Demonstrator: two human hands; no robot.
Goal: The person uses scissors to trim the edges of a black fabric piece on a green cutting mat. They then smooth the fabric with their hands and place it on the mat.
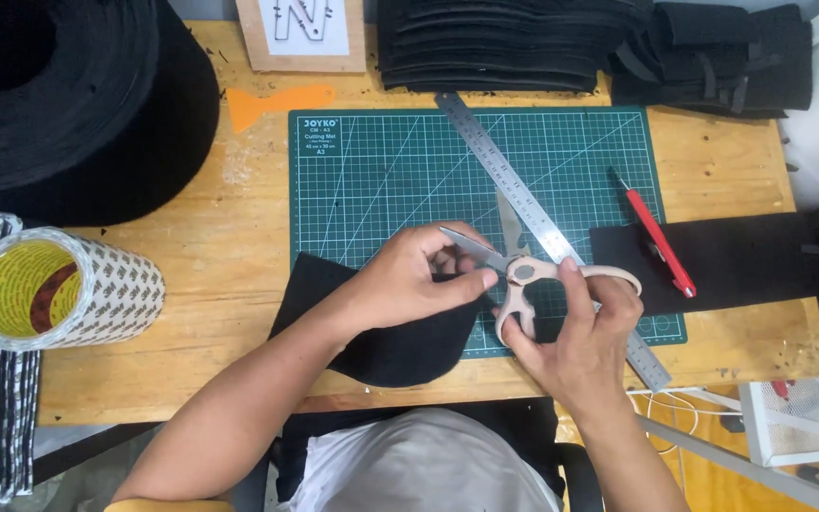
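a: the right hand (585, 341) is closed through the handles of the scissors (521, 275), blades parted, near the front edge of the table (229, 256).

b: and the left hand (409, 280)?

a: pinched shut on the black fabric (400, 346), which lies over the front left corner of the cutting mat (381, 161) and hangs past the table's front edge. its fingertips sit right beside the blades.

b: so a nick is the risk?

a: i'd judge so, if the blades close while those fingers are that near. the overhanging fabric could also drag and pull the cut crooked.

b: anything else close by?

a: the steel ruler (514, 185) runs under the scissors, and the red knife (656, 242) lies just right of it; an elbow swing could knock either.
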